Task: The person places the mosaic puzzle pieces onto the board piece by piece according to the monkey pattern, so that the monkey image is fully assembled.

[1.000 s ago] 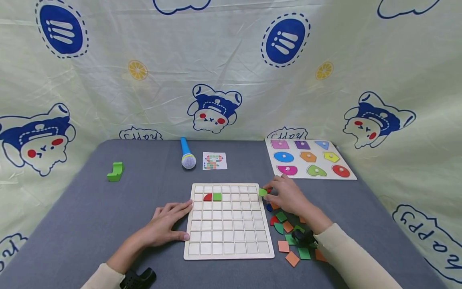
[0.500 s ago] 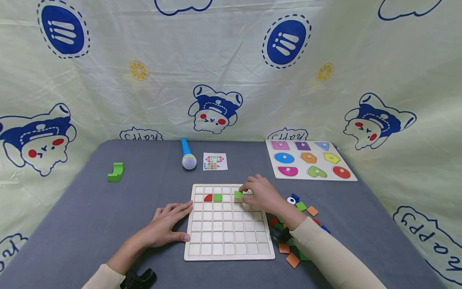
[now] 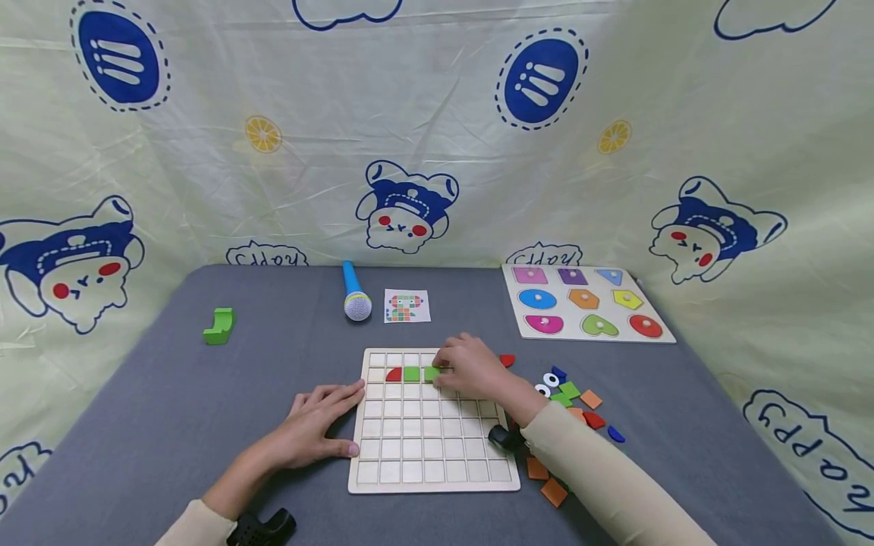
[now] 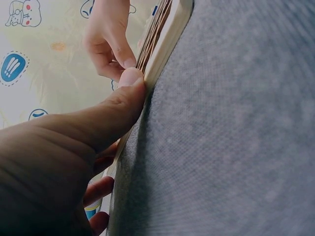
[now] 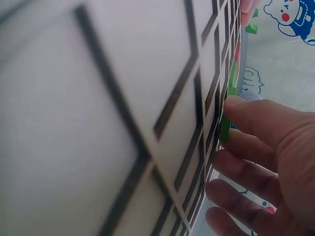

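Note:
A white grid board [image 3: 434,487] lies on the grey table. In its second row sit a red quarter-circle tile [image 3: 394,374] and a green square tile [image 3: 411,374]. My right hand [image 3: 473,369] pinches another green square tile [image 3: 431,374] between thumb and finger, at the cell just right of the first green one; the right wrist view shows this green tile [image 5: 225,129] at the board's surface. My left hand [image 3: 316,422] rests along the board's left edge, its fingers fairly straight; in the left wrist view the thumb [image 4: 120,105] touches the board's rim.
Loose coloured tiles [image 3: 591,400] lie right of the board, partly hidden by the right forearm. Behind it are a pattern card [image 3: 407,305] and a blue toy microphone [image 3: 355,292]. A shape puzzle board [image 3: 590,303] stands far right, a green block [image 3: 219,325] far left.
My right hand has moved left from the board's right edge, bringing the green square tile to the cell beside the other green one. The left hand has stayed in place.

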`<state>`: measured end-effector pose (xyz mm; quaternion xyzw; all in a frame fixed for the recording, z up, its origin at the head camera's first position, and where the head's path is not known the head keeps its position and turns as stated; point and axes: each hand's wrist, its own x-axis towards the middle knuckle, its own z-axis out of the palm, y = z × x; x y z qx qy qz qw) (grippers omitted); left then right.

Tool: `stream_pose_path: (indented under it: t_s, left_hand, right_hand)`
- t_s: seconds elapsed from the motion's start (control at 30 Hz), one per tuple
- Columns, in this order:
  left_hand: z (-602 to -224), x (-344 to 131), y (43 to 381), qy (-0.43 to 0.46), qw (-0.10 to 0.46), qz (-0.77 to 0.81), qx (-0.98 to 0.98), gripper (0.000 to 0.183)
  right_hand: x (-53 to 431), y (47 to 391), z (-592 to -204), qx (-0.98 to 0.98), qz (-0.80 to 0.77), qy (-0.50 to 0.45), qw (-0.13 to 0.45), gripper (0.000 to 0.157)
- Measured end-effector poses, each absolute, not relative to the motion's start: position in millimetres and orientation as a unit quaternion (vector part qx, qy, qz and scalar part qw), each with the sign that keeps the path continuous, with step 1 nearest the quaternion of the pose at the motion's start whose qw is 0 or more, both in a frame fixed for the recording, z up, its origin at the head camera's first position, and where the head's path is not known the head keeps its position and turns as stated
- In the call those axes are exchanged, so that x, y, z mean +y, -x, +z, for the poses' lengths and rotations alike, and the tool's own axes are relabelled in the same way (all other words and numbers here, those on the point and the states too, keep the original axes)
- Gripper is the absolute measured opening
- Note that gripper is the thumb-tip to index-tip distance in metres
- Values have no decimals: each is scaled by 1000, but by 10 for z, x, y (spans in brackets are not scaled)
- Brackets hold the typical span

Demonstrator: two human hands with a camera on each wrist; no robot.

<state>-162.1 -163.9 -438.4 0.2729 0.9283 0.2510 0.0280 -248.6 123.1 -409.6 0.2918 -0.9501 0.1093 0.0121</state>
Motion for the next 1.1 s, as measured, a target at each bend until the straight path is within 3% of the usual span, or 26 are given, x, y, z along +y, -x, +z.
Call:
stream_pose_path:
  t_s: [0.23,1.1]
  left_hand:
    - [-4392,-1649,1629,-273,30,253,928,82]
    - [-4392,-1641,1623,-279,19,246,928,81]
  right_hand:
    - [1199,2512,-4109,-954,109,-280,-7,23]
    - [1204,2502,-4133,-953,113,-282,5,26]
